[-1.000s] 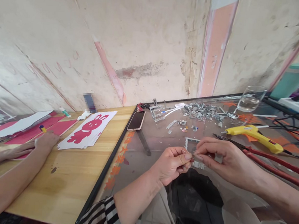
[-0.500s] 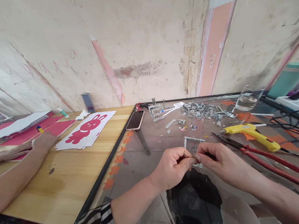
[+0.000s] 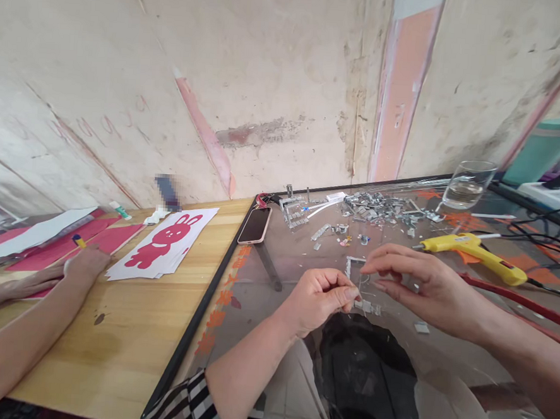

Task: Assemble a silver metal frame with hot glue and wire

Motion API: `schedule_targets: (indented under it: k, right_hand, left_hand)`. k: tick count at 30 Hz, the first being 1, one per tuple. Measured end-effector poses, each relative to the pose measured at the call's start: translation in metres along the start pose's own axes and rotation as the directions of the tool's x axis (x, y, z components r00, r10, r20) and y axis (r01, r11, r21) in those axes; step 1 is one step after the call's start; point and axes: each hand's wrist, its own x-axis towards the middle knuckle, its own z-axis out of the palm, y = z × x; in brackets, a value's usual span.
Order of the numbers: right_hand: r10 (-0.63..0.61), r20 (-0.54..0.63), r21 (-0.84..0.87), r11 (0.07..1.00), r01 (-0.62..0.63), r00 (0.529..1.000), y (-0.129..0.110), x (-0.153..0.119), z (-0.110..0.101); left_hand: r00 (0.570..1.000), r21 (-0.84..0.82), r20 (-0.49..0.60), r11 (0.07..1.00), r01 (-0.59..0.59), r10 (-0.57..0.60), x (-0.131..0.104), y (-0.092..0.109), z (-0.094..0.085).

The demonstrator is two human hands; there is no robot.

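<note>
My left hand (image 3: 324,301) is closed in a pinch, thumb against forefinger. What sits between its fingertips is too small to make out. To its right, my right hand (image 3: 415,287) hovers with fingers apart and nothing visible in them. Under and between the hands lies a small silver frame (image 3: 349,267) on the glass tabletop, partly hidden by my fingers. Silver strip pieces (image 3: 367,307) show just right of the left fingertips. A single flat silver piece (image 3: 421,328) lies below the right hand. Red-handled pliers (image 3: 516,300) stick out behind the right hand, their jaws hidden.
Beyond my hands are a heap of silver pieces (image 3: 379,206), a yellow glue gun (image 3: 474,254) with cord and a glass of water (image 3: 468,186). A phone (image 3: 255,225) lies left. On the wooden table (image 3: 130,327), a co-worker's arms (image 3: 50,322) rest near rabbit-print sheets (image 3: 164,243).
My hands, whose fingertips met over a thin strand, have parted. The right hand has opened and now covers the pliers' jaws. The flat silver piece below it has come into view.
</note>
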Motion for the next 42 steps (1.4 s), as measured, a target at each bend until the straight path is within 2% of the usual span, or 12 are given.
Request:
schedule_targets:
  k: [3, 8, 13, 20, 25, 28, 30, 33, 35, 38, 40, 42]
  right_hand:
    - [-0.208, -0.002, -0.150, 0.967, 0.205, 0.978, 0.001, -0.002, 0.002]
    - [-0.352, 0.093, -0.268, 0.892, 0.364, 0.931, 0.005, -0.002, 0.003]
    - [-0.394, 0.138, -0.223, 0.882, 0.416, 0.909, 0.004, -0.002, 0.002]
    - [-0.381, 0.065, -0.164, 0.908, 0.387, 0.922, 0.000, -0.001, 0.005]
    - [-0.254, 0.053, -0.106, 0.960, 0.258, 0.966, -0.006, -0.002, 0.006]
    - [-0.086, 0.074, -0.062, 0.994, 0.091, 0.994, -0.010, -0.003, 0.007]
    - [0.062, 0.097, -0.043, 0.997, -0.058, 0.993, -0.013, -0.003, 0.008]
    - [0.268, 0.127, -0.010, 0.963, -0.269, 0.955, -0.015, -0.003, 0.011]
    - [0.367, 0.158, 0.038, 0.925, -0.377, 0.917, -0.013, -0.002, 0.015]
    - [0.455, 0.234, 0.165, 0.852, -0.496, 0.859, -0.007, 0.000, 0.023]
    - [0.495, 0.312, 0.294, 0.762, -0.578, 0.811, -0.001, 0.001, 0.027]
    - [0.492, 0.391, 0.393, 0.675, -0.624, 0.778, 0.003, 0.002, 0.027]
  left_hand:
    - [1.000, -0.064, 0.004, 0.998, 0.022, -0.022, 0.000, -0.001, 0.000]
    - [0.998, -0.114, 0.058, 0.993, 0.035, -0.028, 0.001, -0.004, 0.000]
    - [0.997, -0.080, 0.077, 0.997, 0.005, 0.001, 0.000, -0.004, 0.001]
    - [0.996, 0.146, 0.038, 0.985, -0.089, 0.084, -0.004, 0.004, 0.001]
    - [0.984, 0.318, 0.036, 0.932, -0.177, 0.174, -0.006, 0.006, 0.003]
    - [0.964, 0.439, 0.045, 0.862, -0.253, 0.261, -0.006, 0.006, 0.004]
    - [0.935, 0.554, 0.060, 0.768, -0.322, 0.349, -0.006, 0.005, 0.005]
    - [0.869, 0.706, 0.126, 0.572, -0.417, 0.478, -0.005, 0.002, 0.005]
    - [0.835, 0.774, 0.186, 0.446, -0.450, 0.518, -0.005, -0.002, 0.005]
    - [0.818, 0.844, 0.243, 0.302, -0.443, 0.521, -0.004, -0.007, 0.003]
    - [0.825, 0.858, 0.244, 0.282, -0.429, 0.510, -0.003, -0.009, 0.003]
    - [0.857, 0.828, 0.187, 0.393, -0.401, 0.481, -0.002, -0.009, 0.003]
